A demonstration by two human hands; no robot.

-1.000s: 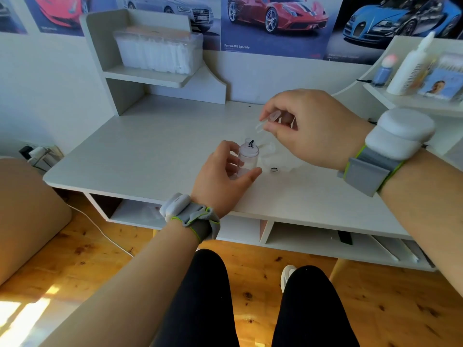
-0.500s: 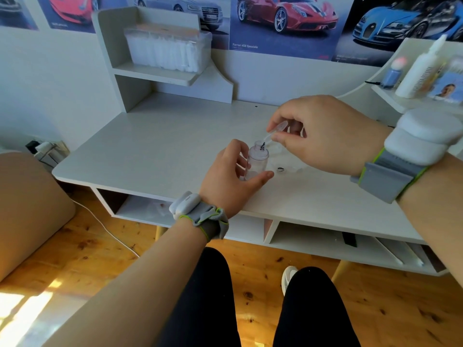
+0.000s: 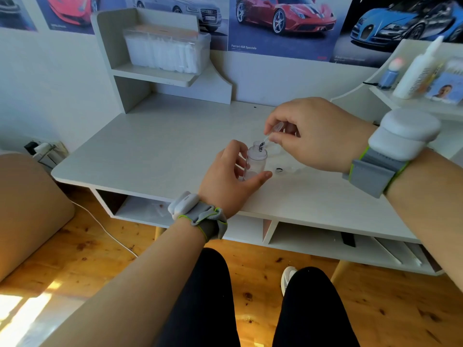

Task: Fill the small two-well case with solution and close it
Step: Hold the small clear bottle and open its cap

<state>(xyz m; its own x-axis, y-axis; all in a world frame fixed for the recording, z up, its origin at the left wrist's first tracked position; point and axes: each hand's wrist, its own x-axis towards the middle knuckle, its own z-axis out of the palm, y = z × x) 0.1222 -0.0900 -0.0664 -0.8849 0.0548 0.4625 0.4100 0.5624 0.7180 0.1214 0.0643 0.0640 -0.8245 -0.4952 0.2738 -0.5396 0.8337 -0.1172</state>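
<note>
Left hand point(image 3: 225, 181) — grip curled round a small clear bottle point(image 3: 256, 159) on the tabletop point(image 3: 150, 146). Right hand point(image 3: 318, 136) — grip pinching a clear dropper point(image 3: 276, 127) at the bottle's mouth. The clear case point(image 3: 280, 169) lies just beside the bottle.

The left hand point(image 3: 225, 181) is holding a small clear bottle point(image 3: 256, 160) upright on the white worktop point(image 3: 162, 146) while the right hand point(image 3: 315, 136) is pinching a clear pipette point(image 3: 274, 129), its tip at the bottle's open mouth, the small clear case point(image 3: 285, 169) lying just beside.
</note>
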